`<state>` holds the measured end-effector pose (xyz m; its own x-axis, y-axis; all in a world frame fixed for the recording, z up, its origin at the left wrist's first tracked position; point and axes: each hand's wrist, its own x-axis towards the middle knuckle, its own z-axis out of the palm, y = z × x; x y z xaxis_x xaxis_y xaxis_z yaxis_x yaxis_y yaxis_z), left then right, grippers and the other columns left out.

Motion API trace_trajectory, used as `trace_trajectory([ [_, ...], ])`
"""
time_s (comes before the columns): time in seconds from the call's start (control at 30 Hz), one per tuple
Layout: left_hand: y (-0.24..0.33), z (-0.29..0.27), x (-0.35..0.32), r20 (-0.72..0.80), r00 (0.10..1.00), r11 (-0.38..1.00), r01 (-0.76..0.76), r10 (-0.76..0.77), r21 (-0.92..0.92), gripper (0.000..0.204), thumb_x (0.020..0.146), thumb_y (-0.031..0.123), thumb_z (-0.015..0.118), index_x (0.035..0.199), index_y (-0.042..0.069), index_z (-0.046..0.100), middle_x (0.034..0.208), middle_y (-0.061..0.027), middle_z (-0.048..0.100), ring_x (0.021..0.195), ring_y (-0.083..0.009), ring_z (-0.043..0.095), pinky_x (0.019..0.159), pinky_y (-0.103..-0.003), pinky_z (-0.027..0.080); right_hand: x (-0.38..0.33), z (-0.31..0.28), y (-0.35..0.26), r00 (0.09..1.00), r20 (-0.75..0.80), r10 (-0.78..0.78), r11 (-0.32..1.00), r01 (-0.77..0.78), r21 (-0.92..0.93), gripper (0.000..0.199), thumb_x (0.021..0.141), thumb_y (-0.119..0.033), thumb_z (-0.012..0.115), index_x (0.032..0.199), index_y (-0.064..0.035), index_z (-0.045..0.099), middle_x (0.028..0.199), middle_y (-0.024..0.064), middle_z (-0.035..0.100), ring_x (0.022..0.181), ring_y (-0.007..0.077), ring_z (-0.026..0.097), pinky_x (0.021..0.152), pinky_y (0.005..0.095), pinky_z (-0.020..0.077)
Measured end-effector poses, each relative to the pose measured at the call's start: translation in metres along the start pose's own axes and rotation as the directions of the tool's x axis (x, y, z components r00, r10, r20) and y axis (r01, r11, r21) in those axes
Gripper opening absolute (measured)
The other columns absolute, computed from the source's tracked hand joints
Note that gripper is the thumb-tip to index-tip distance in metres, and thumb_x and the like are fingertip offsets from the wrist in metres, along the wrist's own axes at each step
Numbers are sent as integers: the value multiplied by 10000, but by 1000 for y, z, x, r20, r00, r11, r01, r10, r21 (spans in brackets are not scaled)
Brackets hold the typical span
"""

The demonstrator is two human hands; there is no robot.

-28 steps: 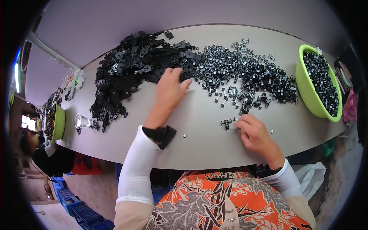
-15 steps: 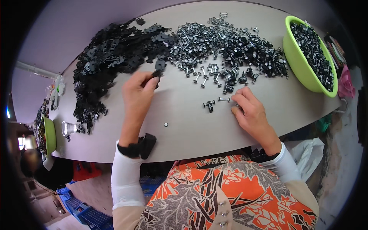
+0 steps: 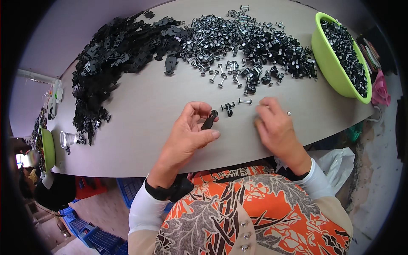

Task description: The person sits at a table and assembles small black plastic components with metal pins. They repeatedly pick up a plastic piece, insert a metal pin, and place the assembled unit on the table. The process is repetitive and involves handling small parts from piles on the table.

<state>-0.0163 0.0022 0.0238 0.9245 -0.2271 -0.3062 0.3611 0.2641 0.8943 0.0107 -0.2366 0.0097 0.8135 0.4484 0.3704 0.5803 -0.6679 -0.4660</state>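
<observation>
My left hand [image 3: 182, 136] is closed over the middle of the near table, pinching a black plastic chassis piece [image 3: 209, 120] between thumb and fingers. To its right, my right hand [image 3: 278, 129] hovers low over the tabletop with fingers bent and blurred; whether anything is in them is hidden. A loose wheel axle [image 3: 245, 101], a metal rod with a black wheel at each end, lies between the hands. Beside it rests a small cluster of black-wheeled axles [image 3: 228, 108]. One small round wheel [image 3: 289, 113] lies just right of my right hand.
A heap of black chassis pieces [image 3: 110, 55] covers the table's [image 3: 140, 157] left back. A pile of wheel axles [image 3: 212, 38] adjoins it. A green basin [image 3: 335, 76] full of black wheeled parts stands at right; a clear cup [image 3: 68, 139] lies at left. Another person sits far left.
My left hand has come from the heap toward me and right, bringing the chassis piece. My right hand has stayed near its place, fingers moving. A small wheel now shows beside it.
</observation>
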Motion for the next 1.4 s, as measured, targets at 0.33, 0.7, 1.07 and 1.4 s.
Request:
trace_trajectory([
  [0.33, -8, -11, 3, 60, 966, 931, 259, -252, -258, 150, 913, 120, 590, 1005, 6, 557, 896, -177, 662, 682, -255, 700, 501, -309, 582, -3, -20, 1, 958, 232, 167, 963, -210, 172, 379, 696, -8, 694, 1048, 10, 555, 1109, 141, 518, 817, 294, 614, 697, 388, 496],
  [0.7, -11, -2, 6, 80, 958, 941, 284, -274, -184, 146, 858, 39, 616, 987, -13, 570, 906, -166, 660, 665, -238, 693, 523, -292, 579, 7, -1, 12, 969, -21, 247, 968, -245, 57, 323, 729, -61, 683, 1035, -8, 591, 1034, 128, 533, 768, 310, 597, 675, 392, 494],
  [1.07, -14, 7, 8, 72, 945, 932, 327, -319, -157, 145, 853, 27, 634, 973, -21, 570, 875, -157, 669, 657, -219, 688, 545, -284, 575, 13, -9, 24, 958, 184, 220, 971, -232, 49, 220, 734, -35, 658, 946, -20, 601, 917, 129, 560, 731, 315, 593, 635, 417, 477],
  [1.4, -13, 9, 13, 111, 930, 918, 365, -351, -157, 144, 832, 16, 662, 936, -26, 573, 849, -174, 672, 629, -209, 675, 536, -282, 565, 7, -14, 29, 976, 212, 47, 988, -77, 136, 277, 719, -25, 688, 977, -11, 587, 990, 121, 550, 751, 304, 588, 667, 393, 483],
])
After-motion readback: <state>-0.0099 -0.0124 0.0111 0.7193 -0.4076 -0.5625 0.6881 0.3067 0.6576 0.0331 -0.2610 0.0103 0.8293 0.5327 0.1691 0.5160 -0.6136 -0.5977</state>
